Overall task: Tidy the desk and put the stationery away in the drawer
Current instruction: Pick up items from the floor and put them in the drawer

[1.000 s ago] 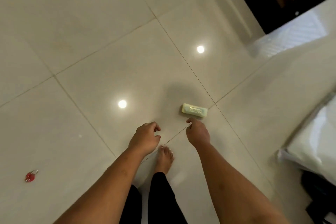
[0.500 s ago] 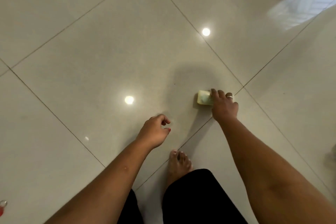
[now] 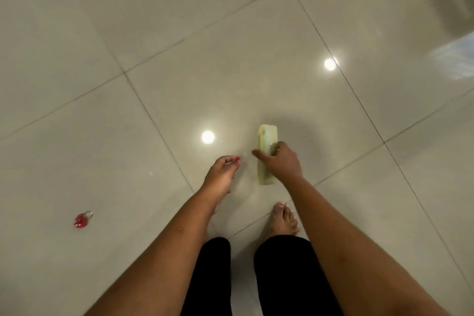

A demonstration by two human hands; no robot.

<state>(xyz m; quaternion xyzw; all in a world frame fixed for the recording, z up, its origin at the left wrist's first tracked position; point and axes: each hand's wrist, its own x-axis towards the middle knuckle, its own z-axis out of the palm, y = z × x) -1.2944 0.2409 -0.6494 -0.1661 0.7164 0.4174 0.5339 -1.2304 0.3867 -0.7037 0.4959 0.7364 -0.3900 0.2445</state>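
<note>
As the head view looks straight down, we record a person standing on a glossy pale tiled floor (image 3: 128,33) with both forearms reaching forward and down. The right hand (image 3: 282,164) grips a pale yellow-green oblong box (image 3: 268,136). Its fingers are curled over the box's middle from the right side, and the thumb extends to the left past the box's left edge. The box lies lengthwise away from the person; its far end shows clear of the hand and its near end shows below the knuckles. We cannot tell whether the box is clear of the floor or touching it. The left hand (image 3: 221,174) sits just to the left of the box, apart from it. Its fingers are loosely curled toward the palm and it holds nothing; a red-painted nail shows at one fingertip. A bare foot (image 3: 283,218) stands on the floor below the right hand, near a grout line, and black trouser legs (image 3: 282,277) fill the lower centre. A small red item with a metal ring (image 3: 82,219) lies on the floor well to the left, apart from both hands. Two round light reflections show on the tiles, one (image 3: 207,137) just left of the box and one (image 3: 329,64) further off to the upper right.
</note>
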